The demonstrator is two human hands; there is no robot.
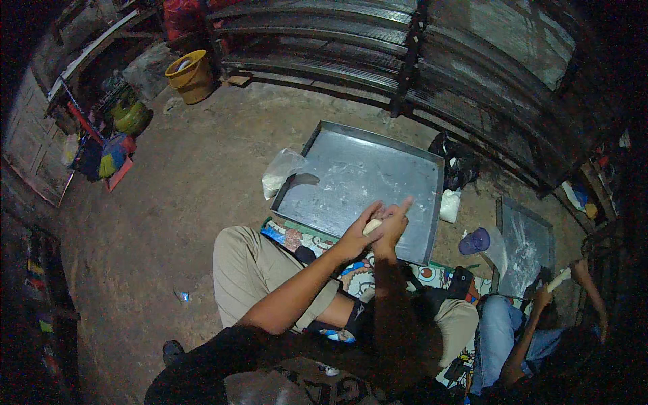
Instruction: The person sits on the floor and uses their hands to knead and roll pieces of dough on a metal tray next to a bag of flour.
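- Observed left hand [354, 237], half curled, fingers loosely bent, pressing pale dough-like piece [372, 227] against right hand [390, 229].
- Observed right hand, partly uncurled, index finger stretched toward upper right, bearing on same piece from opposite side.
- Recorded metal tray [358, 172] beneath both hands: grey, low-rimmed, set at a slant, marked with whitish powdery smears.
- Recorded printed mat [426, 274] at near edge of tray: multicoloured, covered in cartoon-like figures.
- Noted shirt [344, 390] at lower edge of view: marked with large dark lettering, partly lost in folds and shadow.
- Noted clear plastic bag [283, 169] against left side of tray: whitish contents within, print too small to tell.
- Located dough-like piece between the palms, above near part of tray. Seen running lower left to upper right along long axis, with exposed end directed lower left; far end hidden by fingers. Appears cream-coloured, smooth, rounded, short.
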